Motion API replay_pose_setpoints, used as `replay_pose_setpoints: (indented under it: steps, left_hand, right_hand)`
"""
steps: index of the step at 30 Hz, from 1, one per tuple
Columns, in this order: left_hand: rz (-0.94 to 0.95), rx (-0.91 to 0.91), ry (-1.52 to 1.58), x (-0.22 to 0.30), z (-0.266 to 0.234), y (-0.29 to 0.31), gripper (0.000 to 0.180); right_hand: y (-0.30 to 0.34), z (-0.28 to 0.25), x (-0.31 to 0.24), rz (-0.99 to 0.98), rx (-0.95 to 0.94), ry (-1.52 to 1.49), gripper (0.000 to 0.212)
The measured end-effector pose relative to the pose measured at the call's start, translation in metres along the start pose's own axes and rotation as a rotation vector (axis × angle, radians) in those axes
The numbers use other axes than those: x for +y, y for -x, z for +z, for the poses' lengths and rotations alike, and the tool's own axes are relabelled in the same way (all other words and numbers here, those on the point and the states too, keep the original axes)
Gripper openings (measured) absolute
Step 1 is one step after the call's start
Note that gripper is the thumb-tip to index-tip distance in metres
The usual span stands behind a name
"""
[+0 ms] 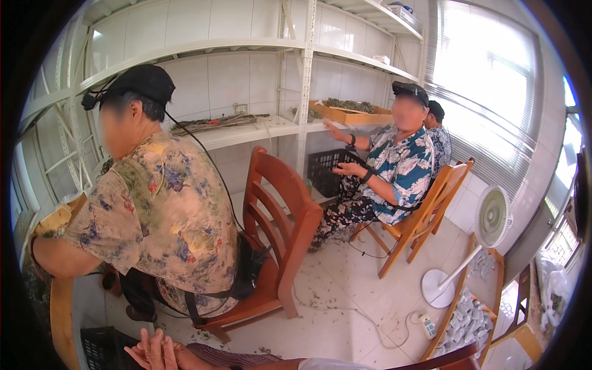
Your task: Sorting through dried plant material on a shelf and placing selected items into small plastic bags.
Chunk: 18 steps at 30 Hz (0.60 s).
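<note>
My right forearm comes in along the lower edge, and my right hand (pixel 187 357) is at the bottom left, beside a black plastic crate (pixel 102 348). Several fingers there are stretched out and close together, and no object shows in them. My left hand seems to be pressed against it, but the two overlap and the picture's edge cuts them off, so its fingers cannot be told apart. Above them, a person in a floral shirt (pixel 179 216) sits on a brown wooden chair (pixel 283 216), arms over a wooden-edged tray (pixel 61 314) at the left.
Another person (pixel 394 166) sits on a wooden chair (pixel 425 216) with both hands raised near a black basket (pixel 327 169); a third is partly hidden behind. White shelves (pixel 246 132) hold dried plant stems (pixel 216 123). A white fan (pixel 493 216) and small packets (pixel 465 324) in a wooden tray stand right. A cable (pixel 357 314) crosses the littered floor.
</note>
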<state>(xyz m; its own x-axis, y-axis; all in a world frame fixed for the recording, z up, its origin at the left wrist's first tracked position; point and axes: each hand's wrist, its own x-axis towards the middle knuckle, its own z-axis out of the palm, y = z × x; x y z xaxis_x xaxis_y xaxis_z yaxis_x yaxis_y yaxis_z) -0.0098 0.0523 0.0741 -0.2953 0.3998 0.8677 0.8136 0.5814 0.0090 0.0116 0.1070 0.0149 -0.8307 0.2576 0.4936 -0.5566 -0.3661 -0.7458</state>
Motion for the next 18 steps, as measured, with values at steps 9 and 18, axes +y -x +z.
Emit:
replay_pose_setpoints:
  steps: [9,18]
  left_hand:
    - [-0.021,0.026,0.081,-0.001,0.009,0.005,0.03]
    - [-0.003,0.031,0.108,0.007,0.012,0.012,0.032]
  right_hand:
    - [-0.005,0.006,-0.019,0.27,0.017,-0.402,0.055]
    - [0.011,-0.016,-0.019,-0.11,-0.099,0.421,0.069]
